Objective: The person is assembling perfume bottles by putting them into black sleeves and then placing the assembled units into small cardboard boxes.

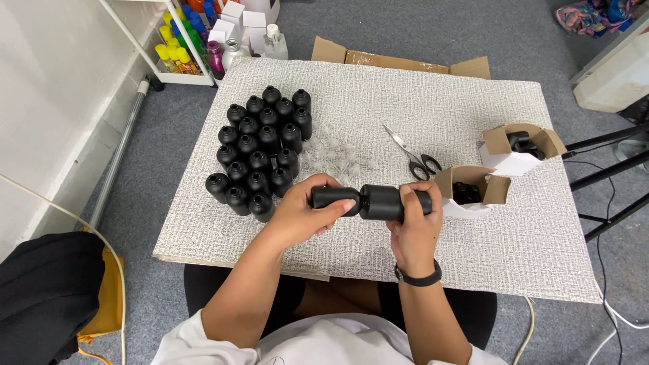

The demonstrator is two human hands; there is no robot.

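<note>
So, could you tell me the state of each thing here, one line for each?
Left hand: gripping the cap end of the black bottle.
Right hand: gripping the bottle's body.
Black bottle: held level above the board.
Group of black bottles: upright, uncapped.
Scissors: lying flat, nearly shut.
Near box: flaps open, black item inside.
Far box: flaps open, black item inside.

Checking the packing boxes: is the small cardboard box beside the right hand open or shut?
Open. The small cardboard box has its brown flaps folded outward, and a dark item shows inside, beside the right hand.
</note>
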